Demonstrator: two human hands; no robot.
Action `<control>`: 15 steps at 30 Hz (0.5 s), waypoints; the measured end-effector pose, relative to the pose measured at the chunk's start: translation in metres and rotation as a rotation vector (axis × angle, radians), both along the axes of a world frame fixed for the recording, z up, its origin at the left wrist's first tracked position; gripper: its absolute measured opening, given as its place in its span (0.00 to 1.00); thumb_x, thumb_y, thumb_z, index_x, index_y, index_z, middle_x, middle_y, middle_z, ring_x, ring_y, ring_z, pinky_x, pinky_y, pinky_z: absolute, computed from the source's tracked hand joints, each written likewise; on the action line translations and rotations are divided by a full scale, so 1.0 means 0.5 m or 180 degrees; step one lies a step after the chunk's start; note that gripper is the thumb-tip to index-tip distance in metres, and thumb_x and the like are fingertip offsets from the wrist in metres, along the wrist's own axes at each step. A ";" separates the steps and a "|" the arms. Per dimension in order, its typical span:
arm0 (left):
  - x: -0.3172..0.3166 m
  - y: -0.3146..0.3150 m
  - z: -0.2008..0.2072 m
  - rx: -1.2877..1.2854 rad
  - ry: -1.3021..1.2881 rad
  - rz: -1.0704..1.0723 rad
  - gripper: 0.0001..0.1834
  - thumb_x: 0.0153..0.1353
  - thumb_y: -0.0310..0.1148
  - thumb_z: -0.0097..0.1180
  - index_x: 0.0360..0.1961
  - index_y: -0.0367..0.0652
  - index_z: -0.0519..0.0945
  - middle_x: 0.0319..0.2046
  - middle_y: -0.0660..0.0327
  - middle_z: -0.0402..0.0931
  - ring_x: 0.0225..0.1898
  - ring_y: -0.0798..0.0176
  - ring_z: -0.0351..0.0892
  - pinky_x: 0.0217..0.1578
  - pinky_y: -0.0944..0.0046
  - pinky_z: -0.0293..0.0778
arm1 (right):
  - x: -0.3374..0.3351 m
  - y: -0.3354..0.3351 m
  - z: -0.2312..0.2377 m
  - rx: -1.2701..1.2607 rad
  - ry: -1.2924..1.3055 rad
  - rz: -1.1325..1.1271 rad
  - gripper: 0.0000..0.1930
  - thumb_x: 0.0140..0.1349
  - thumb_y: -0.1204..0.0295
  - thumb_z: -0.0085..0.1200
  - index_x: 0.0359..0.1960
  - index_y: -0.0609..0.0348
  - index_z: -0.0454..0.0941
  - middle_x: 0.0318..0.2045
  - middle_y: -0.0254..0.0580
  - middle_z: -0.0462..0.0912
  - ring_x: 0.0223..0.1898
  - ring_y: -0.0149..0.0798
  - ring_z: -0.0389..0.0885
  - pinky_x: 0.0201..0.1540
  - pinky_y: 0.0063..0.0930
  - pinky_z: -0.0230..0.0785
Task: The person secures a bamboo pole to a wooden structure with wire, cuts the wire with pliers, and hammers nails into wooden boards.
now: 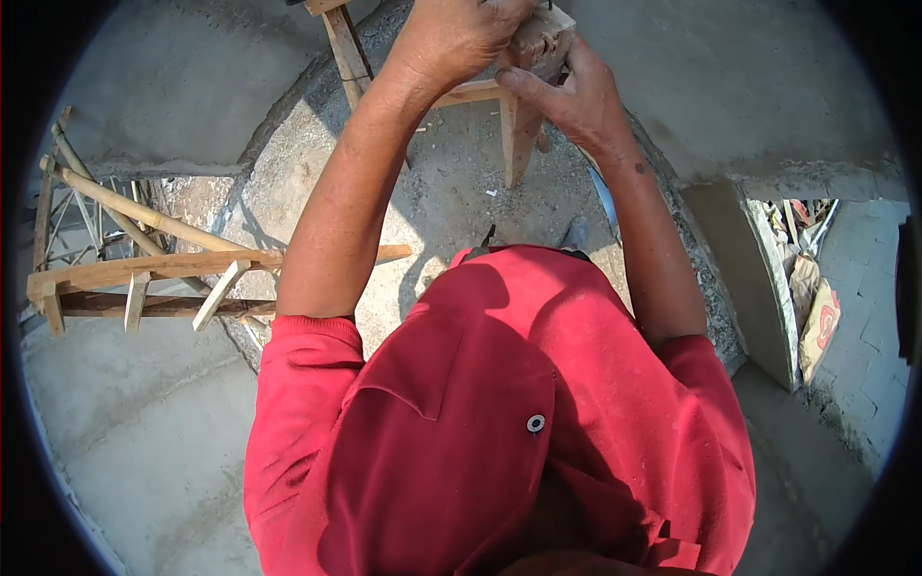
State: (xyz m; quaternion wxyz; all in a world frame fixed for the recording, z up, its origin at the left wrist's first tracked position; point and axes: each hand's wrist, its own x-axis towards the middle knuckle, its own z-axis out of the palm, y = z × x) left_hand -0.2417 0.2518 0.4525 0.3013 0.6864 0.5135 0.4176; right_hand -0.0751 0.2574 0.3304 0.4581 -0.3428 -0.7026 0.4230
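Note:
A short wooden piece (540, 46) with a rough, chipped face is at the top of the view. My right hand (574, 101) grips its near and right sides, thumb across the front and fingers round the edge. My left hand (463, 36) is curled at its upper left, touching or very close to it. The upper edge cuts off part of that hand, so whatever it holds is hidden. A small dark tip, too small to name, shows at the top of the wood. Under my hands stands a wooden frame with a tapered leg (519, 144) and a crossbar (471, 93).
Another wooden leg (346, 53) slants at the upper left. A timber piece with short cross slats (158, 271) and bamboo poles (144, 204) lie to the left. Grey concrete walls (768, 86) surround the rough floor (461, 182). Rubble and a torn sack (818, 326) are at the right.

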 end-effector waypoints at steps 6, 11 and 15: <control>-0.053 0.039 0.078 0.1533 0.0877 0.0429 0.10 0.65 0.31 0.60 0.35 0.33 0.83 0.23 0.60 0.78 0.26 0.69 0.74 0.31 0.64 0.72 | 0.014 -0.015 0.058 -0.0051 -0.0449 -0.0346 0.26 0.63 0.57 0.65 0.56 0.62 0.79 0.44 0.47 0.87 0.44 0.44 0.85 0.46 0.33 0.77; -0.201 0.074 0.125 0.2758 0.0360 0.1512 0.06 0.65 0.30 0.63 0.36 0.38 0.85 0.26 0.64 0.80 0.27 0.70 0.74 0.30 0.64 0.71 | 0.029 0.017 0.040 -0.0038 -0.0774 -0.0899 0.43 0.57 0.41 0.68 0.59 0.67 0.72 0.53 0.54 0.83 0.56 0.46 0.82 0.58 0.38 0.74; -0.200 -0.012 0.090 0.2746 0.0275 0.2388 0.24 0.69 0.50 0.62 0.45 0.37 0.87 0.33 0.60 0.85 0.36 0.67 0.80 0.41 0.65 0.76 | 0.009 0.017 0.023 0.0013 -0.0925 -0.1453 0.43 0.58 0.44 0.67 0.62 0.68 0.69 0.53 0.63 0.80 0.55 0.58 0.82 0.60 0.47 0.72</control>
